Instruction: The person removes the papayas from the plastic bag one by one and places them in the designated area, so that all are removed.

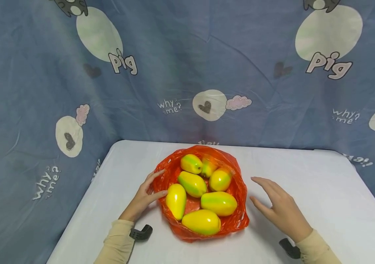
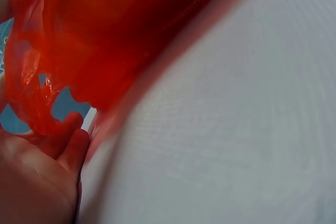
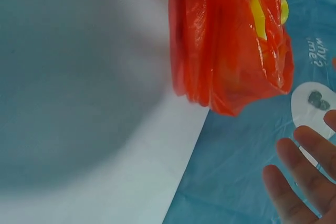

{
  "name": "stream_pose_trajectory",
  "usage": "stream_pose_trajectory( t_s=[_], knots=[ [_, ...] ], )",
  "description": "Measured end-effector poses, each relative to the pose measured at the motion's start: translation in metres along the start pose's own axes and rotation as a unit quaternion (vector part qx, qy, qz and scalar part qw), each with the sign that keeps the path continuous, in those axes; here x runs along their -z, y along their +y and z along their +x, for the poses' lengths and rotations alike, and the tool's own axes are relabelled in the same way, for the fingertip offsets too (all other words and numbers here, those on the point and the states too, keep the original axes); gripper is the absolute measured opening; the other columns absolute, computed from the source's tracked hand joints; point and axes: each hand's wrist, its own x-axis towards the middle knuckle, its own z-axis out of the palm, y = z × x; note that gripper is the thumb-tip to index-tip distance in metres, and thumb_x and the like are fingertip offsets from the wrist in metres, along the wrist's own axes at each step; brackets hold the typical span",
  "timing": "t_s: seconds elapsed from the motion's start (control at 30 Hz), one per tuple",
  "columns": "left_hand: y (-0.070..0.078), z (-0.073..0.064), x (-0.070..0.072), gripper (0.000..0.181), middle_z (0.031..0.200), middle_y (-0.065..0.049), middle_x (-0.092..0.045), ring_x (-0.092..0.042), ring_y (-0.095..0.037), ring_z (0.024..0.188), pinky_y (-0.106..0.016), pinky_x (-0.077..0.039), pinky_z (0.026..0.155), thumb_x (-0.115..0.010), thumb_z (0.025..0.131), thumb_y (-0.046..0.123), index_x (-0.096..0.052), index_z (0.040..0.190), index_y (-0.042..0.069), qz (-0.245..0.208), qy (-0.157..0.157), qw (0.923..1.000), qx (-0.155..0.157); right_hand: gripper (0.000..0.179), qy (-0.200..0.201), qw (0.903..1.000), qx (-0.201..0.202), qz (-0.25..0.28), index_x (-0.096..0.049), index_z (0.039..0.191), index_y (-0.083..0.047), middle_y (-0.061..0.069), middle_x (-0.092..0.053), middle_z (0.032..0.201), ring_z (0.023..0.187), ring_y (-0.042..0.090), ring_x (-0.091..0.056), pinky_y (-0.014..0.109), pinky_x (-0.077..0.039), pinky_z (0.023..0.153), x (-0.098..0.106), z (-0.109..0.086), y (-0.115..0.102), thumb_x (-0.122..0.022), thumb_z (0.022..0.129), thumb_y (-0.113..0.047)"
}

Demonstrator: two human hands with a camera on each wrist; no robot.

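A red plastic bag (image 1: 192,236) stands wide open on the white table, its rim rolled outward. Inside it lie several glossy yellow-green fruits shaped like mangoes or papayas, among them one fruit (image 1: 218,203) at the right and one (image 1: 175,201) at the left. My left hand (image 1: 144,196) is at the bag's left rim, thumb and fingers spread apart; in the left wrist view the fingers (image 2: 73,140) touch the thin plastic. To the right of the bag, my right hand (image 1: 281,209) hovers apart from it with nothing in it, fingers loosely extended.
The white table (image 1: 322,183) extends on both sides of the bag. A blue printed cloth (image 1: 181,66) hangs behind it and along the left. Black straps (image 1: 141,233) sit at both wrists over beige sleeves.
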Motion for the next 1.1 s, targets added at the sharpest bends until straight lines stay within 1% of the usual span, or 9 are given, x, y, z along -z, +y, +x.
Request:
stream_pose_trajectory(
  t_s=[0.2,0.33,0.43,0.53,0.7,0.83,1.03,1.1],
  knots=[
    [-0.002,0.001,0.001,0.068,0.173,0.000,-0.015,-0.010,-0.029,0.162,-0.055,-0.014,0.132,-0.076,0.092,0.030,-0.046,0.153,0.038,-0.001,0.000,1.0000,0.000,0.062,-0.012,0.9997,0.010,0.020,-0.060,0.142,-0.017,0.001,-0.068,0.135,0.121,0.025,-0.067,0.049,-0.059,0.097,-0.001,0.006,-0.004,-0.085,0.085,-0.019],
    [-0.001,0.001,0.001,0.068,0.173,0.000,-0.015,-0.010,-0.029,0.163,-0.055,-0.014,0.131,-0.076,0.092,0.031,-0.045,0.153,0.039,-0.005,0.000,1.0000,0.005,0.059,-0.021,0.9993,0.016,0.028,-0.061,0.141,-0.018,0.000,-0.068,0.134,0.121,0.025,-0.068,0.049,-0.060,0.096,-0.002,0.013,-0.008,-0.084,0.086,-0.020],
    [-0.001,0.000,0.000,0.069,0.173,0.001,-0.016,-0.011,-0.028,0.162,-0.055,-0.014,0.132,-0.076,0.092,0.031,-0.045,0.153,0.039,-0.007,-0.001,1.0000,0.007,0.057,-0.033,0.9986,0.015,0.039,-0.062,0.139,-0.017,-0.001,-0.068,0.135,0.122,0.024,-0.068,0.048,-0.060,0.097,-0.003,0.019,-0.011,-0.084,0.087,-0.023],
    [-0.001,0.000,0.000,0.069,0.173,0.002,-0.018,-0.012,-0.027,0.162,-0.055,-0.014,0.131,-0.077,0.092,0.030,-0.045,0.153,0.039,-0.008,-0.001,0.9999,0.006,0.054,-0.055,0.9968,0.014,0.057,-0.062,0.138,-0.017,-0.002,-0.068,0.136,0.124,0.023,-0.067,0.048,-0.059,0.100,-0.004,0.027,-0.015,-0.082,0.089,-0.025],
    [-0.001,-0.001,0.001,0.068,0.173,0.001,-0.017,-0.012,-0.027,0.162,-0.054,-0.016,0.131,-0.076,0.092,0.031,-0.045,0.152,0.039,-0.007,0.001,1.0000,0.007,0.050,-0.099,0.9915,0.005,0.084,-0.062,0.138,-0.015,0.002,-0.068,0.135,0.124,0.024,-0.067,0.050,-0.057,0.103,-0.009,0.044,-0.022,-0.078,0.093,-0.029],
    [-0.002,-0.001,0.002,0.068,0.173,0.002,-0.017,-0.012,-0.027,0.162,-0.054,-0.015,0.131,-0.076,0.092,0.030,-0.045,0.153,0.039,-0.011,-0.001,0.9999,0.002,0.049,-0.120,0.9873,0.003,0.103,-0.062,0.138,-0.012,0.007,-0.069,0.134,0.123,0.027,-0.066,0.053,-0.056,0.104,-0.012,0.059,-0.027,-0.077,0.094,-0.028],
    [-0.004,0.000,0.002,0.069,0.172,0.001,-0.018,-0.013,-0.027,0.162,-0.053,-0.015,0.132,-0.077,0.092,0.030,-0.046,0.152,0.038,-0.014,-0.001,0.9999,0.002,0.049,-0.159,0.9777,0.003,0.137,-0.061,0.139,-0.012,0.009,-0.067,0.138,0.128,0.030,-0.064,0.055,-0.053,0.108,-0.019,0.083,-0.034,-0.075,0.095,-0.029],
    [-0.004,0.001,0.001,0.069,0.172,0.001,-0.018,-0.013,-0.027,0.162,-0.052,-0.015,0.132,-0.077,0.092,0.030,-0.046,0.152,0.039,-0.013,0.000,0.9999,0.004,0.049,-0.167,0.9750,0.011,0.145,-0.061,0.140,-0.011,0.010,-0.067,0.138,0.128,0.030,-0.064,0.055,-0.052,0.109,-0.023,0.092,-0.036,-0.074,0.096,-0.029]
  ],
)
